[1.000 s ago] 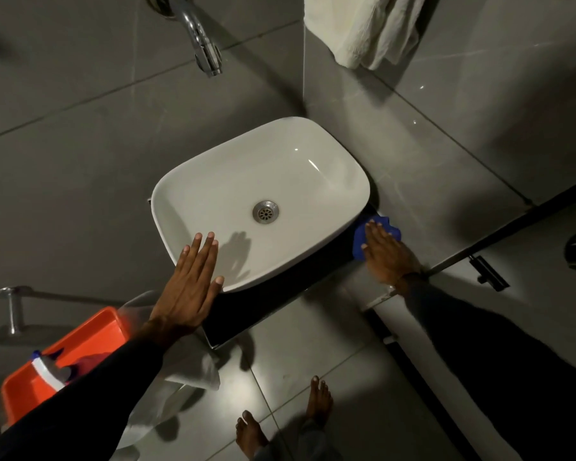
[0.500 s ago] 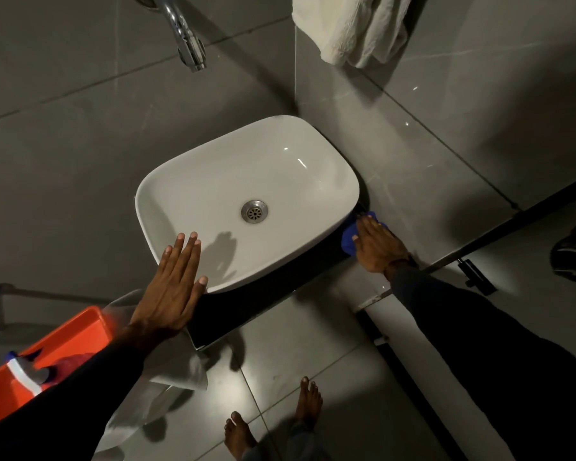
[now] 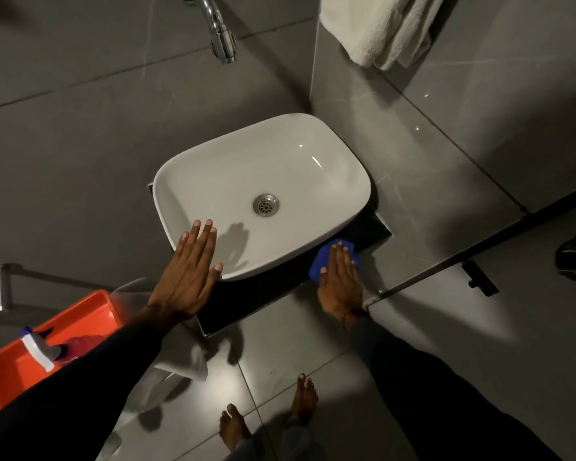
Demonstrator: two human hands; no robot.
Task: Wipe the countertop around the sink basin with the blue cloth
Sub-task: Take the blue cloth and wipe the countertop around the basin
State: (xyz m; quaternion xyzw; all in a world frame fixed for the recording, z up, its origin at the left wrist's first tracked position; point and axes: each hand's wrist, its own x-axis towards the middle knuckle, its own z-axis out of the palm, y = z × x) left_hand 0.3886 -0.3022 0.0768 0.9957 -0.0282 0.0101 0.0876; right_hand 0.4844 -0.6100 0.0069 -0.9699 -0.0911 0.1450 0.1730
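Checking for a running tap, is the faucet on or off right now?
Off, as far as shows: no stream falls from the faucet, and the sink basin around the drain holds no water.

The blue cloth (image 3: 326, 261) lies bunched flat on the dark countertop (image 3: 263, 301), just beside the near right corner of the white sink basin (image 3: 263, 181). The basin is rounded, rectangular and empty, with a metal drain.

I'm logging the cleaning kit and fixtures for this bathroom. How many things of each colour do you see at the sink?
White: 2, the sink basin and the hanging towel
Blue: 1, the blue cloth under the right hand
Orange: 1, the tub beside the left hand
Chrome: 1, the tap
Total: 5
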